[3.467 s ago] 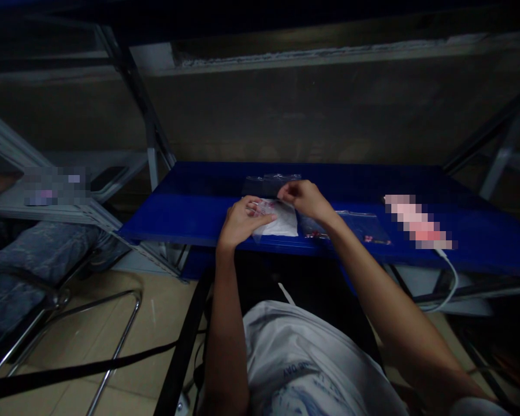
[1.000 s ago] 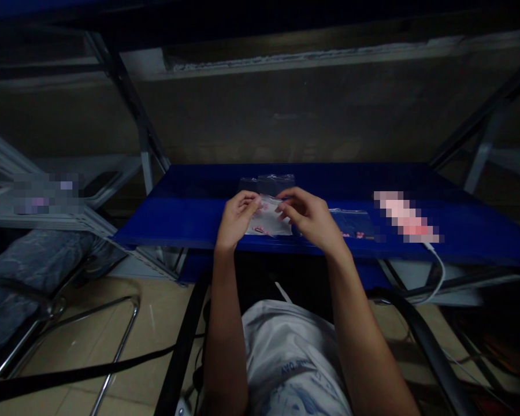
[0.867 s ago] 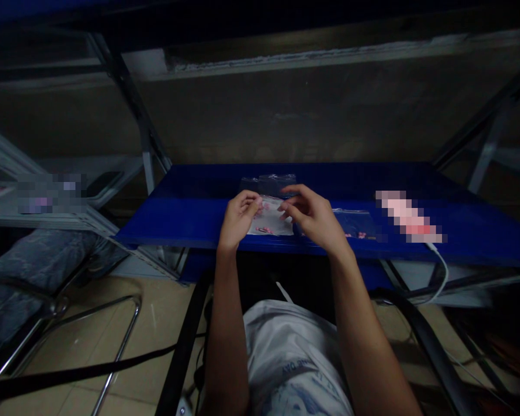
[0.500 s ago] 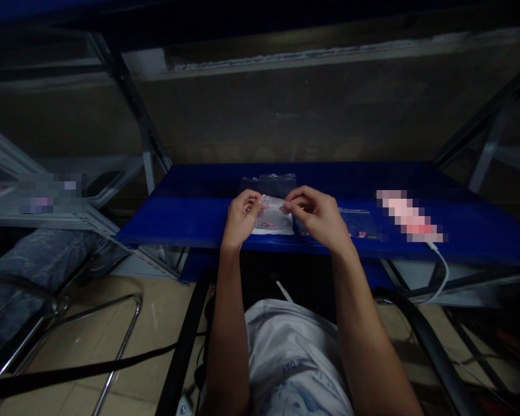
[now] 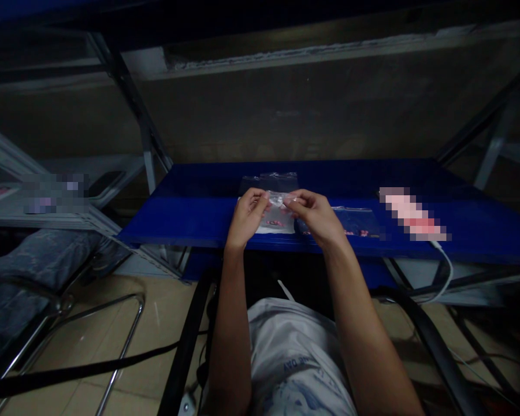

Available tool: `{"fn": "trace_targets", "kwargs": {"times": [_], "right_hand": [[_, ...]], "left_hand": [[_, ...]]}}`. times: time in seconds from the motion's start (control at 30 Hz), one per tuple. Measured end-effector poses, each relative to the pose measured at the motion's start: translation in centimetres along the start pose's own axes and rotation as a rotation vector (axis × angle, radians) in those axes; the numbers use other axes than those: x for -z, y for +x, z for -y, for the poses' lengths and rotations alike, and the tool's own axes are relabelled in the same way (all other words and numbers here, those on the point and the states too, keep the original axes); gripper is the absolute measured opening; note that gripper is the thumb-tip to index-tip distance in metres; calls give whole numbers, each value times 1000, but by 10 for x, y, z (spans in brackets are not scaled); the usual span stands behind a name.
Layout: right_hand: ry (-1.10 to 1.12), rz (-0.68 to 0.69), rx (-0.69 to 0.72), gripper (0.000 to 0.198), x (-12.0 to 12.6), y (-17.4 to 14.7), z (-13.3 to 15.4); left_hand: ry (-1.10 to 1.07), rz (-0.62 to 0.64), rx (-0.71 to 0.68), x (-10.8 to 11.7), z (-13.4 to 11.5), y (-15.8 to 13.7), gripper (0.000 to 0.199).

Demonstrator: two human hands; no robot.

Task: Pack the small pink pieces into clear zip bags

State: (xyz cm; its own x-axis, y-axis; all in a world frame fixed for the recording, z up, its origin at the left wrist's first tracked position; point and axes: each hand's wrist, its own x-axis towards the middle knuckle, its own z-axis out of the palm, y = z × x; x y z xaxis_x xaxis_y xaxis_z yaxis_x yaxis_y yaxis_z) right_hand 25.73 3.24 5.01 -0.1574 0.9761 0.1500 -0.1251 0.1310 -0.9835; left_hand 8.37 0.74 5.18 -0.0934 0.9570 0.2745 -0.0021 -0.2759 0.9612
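Note:
Between my two hands is a small clear plastic bag (image 5: pixel 281 197), pinched near its upper edge. My left hand (image 5: pixel 248 215) closes thumb and fingers on its left side. On its right side my right hand (image 5: pixel 315 212) does the same. Small pink pieces (image 5: pixel 275 223) show just below, over a white sheet (image 5: pixel 264 230); whether they are inside the held bag I cannot tell. Another clear bag (image 5: pixel 268 182) lies flat behind my hands. To the right, partly behind my right hand, lies a clear zip bag (image 5: pixel 357 218) with small pink pieces along its bottom.
The blue tabletop (image 5: pixel 190 199) carries all this. At its right lies a blurred-out pink device (image 5: pixel 411 214) with a white cable (image 5: pixel 448 268) hanging over the edge. A grey shelf (image 5: pixel 112 199) with a dark phone (image 5: pixel 107 184) stands left, near a seated person's leg (image 5: pixel 30 277).
My hands have drawn closer together, and the plastic between them is now bunched. The pink pieces beneath show slightly farther right in view.

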Motion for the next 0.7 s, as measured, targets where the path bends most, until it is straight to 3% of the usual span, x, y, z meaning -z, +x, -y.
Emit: {"fn": "trace_targets", "kwargs": {"times": [0.37, 0.7], "right_hand": [[-6, 11, 34, 33, 3, -2, 6], [-120, -67, 134, 23, 4, -6, 12]], "left_hand": [[-7, 14, -18, 2, 5, 2, 25], [4, 39, -31, 2, 4, 2, 27]]}}
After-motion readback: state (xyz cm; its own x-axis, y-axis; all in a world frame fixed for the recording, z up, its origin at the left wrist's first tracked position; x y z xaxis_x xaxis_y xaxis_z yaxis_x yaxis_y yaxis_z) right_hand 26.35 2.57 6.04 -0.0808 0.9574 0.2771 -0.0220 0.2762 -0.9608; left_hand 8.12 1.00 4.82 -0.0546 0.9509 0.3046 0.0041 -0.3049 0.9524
